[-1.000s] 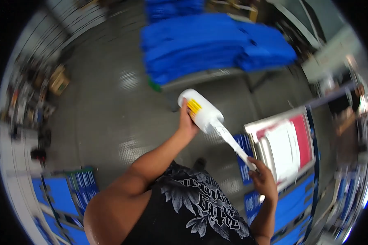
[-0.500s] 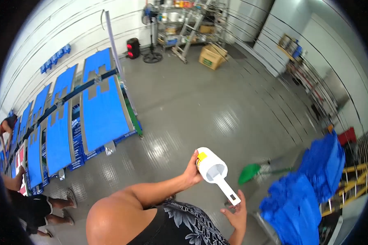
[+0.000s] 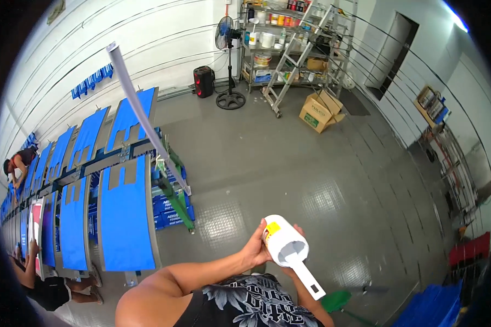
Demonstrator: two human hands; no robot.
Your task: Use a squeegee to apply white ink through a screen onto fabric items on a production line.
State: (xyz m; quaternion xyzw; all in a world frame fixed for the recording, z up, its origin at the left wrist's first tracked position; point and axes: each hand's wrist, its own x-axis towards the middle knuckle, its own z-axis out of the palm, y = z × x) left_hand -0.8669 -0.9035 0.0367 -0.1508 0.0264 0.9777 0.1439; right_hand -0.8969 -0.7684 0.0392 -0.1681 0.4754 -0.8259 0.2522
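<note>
Head view: the L hand is curled round the side of a white tub w/ a yellow label. The R hand is mostly hid behind the tub; fingertips show at its edge, so can't tell how far shut it is. The tub tips in front of the black shirt, mouth down toward the R. A white handle pokes out. Blue cloth lies flat on boards to the L; a brown box is on the grey floor ahead.

The jar is white with a yellow label, the paddle white, the shirt black with grey leaves, the nine-o'clock panels blue.
</note>
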